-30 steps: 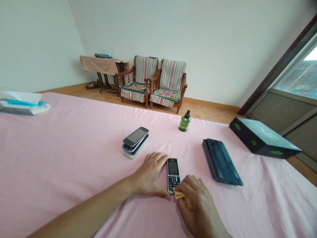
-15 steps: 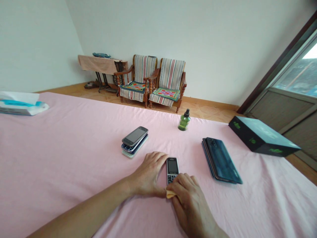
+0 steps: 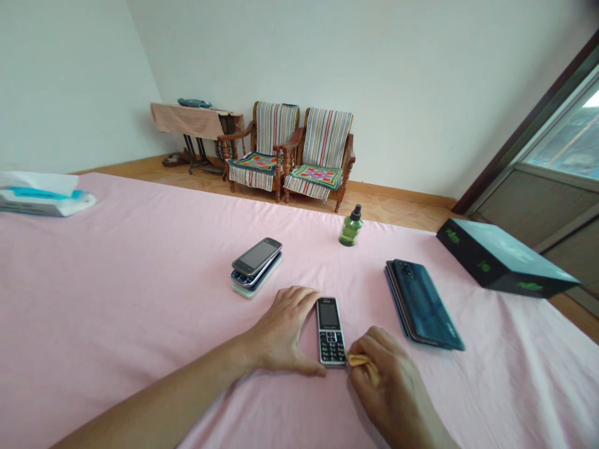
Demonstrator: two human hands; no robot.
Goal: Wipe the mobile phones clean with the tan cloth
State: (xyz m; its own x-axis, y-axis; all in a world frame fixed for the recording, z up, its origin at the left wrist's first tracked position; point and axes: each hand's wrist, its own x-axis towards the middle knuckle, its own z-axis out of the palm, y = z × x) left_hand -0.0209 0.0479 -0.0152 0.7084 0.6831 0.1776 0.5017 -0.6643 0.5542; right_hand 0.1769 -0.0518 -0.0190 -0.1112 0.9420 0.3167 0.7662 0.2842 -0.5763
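**Keypad phone braced on a soft sheet, cloth at its corner**

The left hand (image 3: 286, 330) lies spread and flat on the pink bed sheet (image 3: 116, 299), with its fingers and thumb curving around the left side of a black keypad phone (image 3: 331, 332), touching or just beside it. The phone lies face up on the near part of the bed. The right hand (image 3: 388, 374) pinches a small yellow cloth (image 3: 358, 360) between thumb and fingers, with the tip of the cloth at the phone's lower right corner.

The likeliest trouble comes from the soft bedding: the sheet gives and creases under pressure, so a sideways push with the cloth could skate the phone out of the left hand's brace. A loose fold of cloth could also catch on the raised keys. To the far left, the uneven stack of phones (image 3: 256, 267) could slide apart if nudged. To the right, a wide swing of the right hand could knock the stacked smartphones (image 3: 421, 304) lying close by
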